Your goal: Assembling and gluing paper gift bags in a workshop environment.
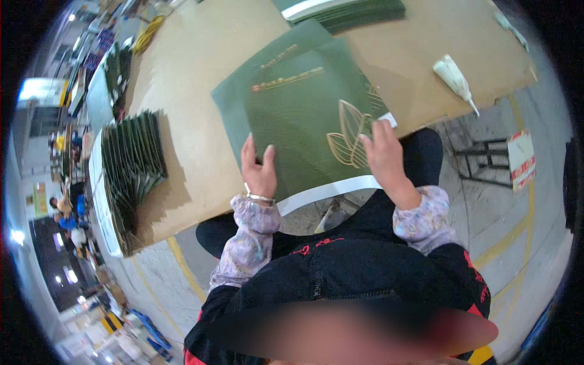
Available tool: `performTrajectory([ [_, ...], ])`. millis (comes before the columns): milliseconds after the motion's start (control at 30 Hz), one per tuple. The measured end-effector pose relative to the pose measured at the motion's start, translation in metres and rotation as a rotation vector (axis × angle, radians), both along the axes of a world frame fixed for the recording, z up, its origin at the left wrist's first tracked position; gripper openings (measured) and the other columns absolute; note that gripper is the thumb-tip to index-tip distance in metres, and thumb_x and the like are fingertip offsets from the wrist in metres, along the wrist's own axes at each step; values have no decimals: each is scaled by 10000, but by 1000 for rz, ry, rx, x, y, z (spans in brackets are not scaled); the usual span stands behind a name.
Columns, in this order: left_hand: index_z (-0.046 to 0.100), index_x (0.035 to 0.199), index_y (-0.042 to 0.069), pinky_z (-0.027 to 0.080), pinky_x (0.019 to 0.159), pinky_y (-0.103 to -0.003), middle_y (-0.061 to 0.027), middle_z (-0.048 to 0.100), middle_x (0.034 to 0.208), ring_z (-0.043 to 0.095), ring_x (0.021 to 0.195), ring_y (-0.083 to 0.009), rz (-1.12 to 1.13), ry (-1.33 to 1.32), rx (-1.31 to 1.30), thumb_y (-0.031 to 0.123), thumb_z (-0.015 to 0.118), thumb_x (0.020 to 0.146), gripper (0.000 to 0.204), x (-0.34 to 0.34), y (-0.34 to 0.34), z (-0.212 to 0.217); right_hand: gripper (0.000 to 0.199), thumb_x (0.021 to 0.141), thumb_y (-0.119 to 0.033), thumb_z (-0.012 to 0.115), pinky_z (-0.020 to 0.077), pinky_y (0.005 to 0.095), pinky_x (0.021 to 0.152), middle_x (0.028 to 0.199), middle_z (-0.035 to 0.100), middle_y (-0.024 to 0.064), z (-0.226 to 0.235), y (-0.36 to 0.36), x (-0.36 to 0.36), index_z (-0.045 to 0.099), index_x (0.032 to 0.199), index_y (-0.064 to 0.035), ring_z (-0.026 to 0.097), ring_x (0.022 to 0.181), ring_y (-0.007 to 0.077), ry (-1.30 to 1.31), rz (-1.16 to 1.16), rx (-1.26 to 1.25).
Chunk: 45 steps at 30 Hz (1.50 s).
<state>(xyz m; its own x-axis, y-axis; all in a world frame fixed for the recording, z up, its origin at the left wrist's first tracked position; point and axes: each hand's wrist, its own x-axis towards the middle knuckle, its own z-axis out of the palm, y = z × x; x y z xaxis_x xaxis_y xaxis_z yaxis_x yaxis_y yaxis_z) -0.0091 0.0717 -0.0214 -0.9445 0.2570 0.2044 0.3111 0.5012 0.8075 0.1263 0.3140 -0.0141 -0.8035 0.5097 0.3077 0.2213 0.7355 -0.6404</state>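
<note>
A dark green printed sheet, perhaps a flat paper bag [292, 131], lies in front of me with gold leaf outlines, a line of gold lettering and a white strip along its near edge. Another green piece [228, 100] shows beneath it, offset to the left. My left hand [260, 171] rests at the left edge, its thumb and fingers apart. Over the right edge, beside the leaf print, is my right hand [387, 157], fingers extended and thumb apart from them. A small white flap [388, 120] shows by its fingertips.
The brown table [194, 73] carries a tall fanned stack of green pieces [137, 152] at left and another green stack [365, 17] at the far side. A white squeeze bottle with a nozzle [452, 76] lies at right. A stool [520, 159] stands on the floor.
</note>
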Motion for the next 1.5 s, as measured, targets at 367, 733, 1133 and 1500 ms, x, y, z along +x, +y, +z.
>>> performTrajectory([
  [367, 620, 1141, -12, 448, 845, -313, -93, 595, 1029, 554, 934, -182, 79, -72, 37, 172, 603, 945, 269, -12, -36, 0, 354, 810, -101, 650, 506, 367, 690, 935, 521, 113, 5, 1, -37, 558, 1136, 1, 581, 879, 285, 122, 68, 66],
  [733, 624, 1127, -21, 439, 842, -328, -118, 546, 1030, 542, 947, -230, 84, 24, -92, 180, 649, 908, 298, -10, -23, 10, 366, 892, -242, 583, 494, 454, 787, 1134, 562, 139, 15, 27, -78, 537, 1166, -4, 594, 960, 349, 157, 67, -41],
  [1133, 633, 1057, -23, 455, 774, -304, -110, 559, 1004, 562, 878, -202, 87, 26, -87, 172, 633, 913, 242, -10, -31, 11, 307, 893, -271, 598, 526, 411, 708, 1003, 509, 145, 43, 30, -167, 614, 989, 19, 606, 896, 307, -206, 219, 177],
  [1500, 648, 803, -37, 476, 642, -363, -188, 583, 699, 586, 661, -279, 39, -147, -419, 366, 706, 815, 407, -74, -45, 16, 364, 948, -327, 493, 536, 440, 728, 971, 553, 159, 31, 40, -187, 643, 923, 3, 634, 832, 345, -223, 279, 302],
])
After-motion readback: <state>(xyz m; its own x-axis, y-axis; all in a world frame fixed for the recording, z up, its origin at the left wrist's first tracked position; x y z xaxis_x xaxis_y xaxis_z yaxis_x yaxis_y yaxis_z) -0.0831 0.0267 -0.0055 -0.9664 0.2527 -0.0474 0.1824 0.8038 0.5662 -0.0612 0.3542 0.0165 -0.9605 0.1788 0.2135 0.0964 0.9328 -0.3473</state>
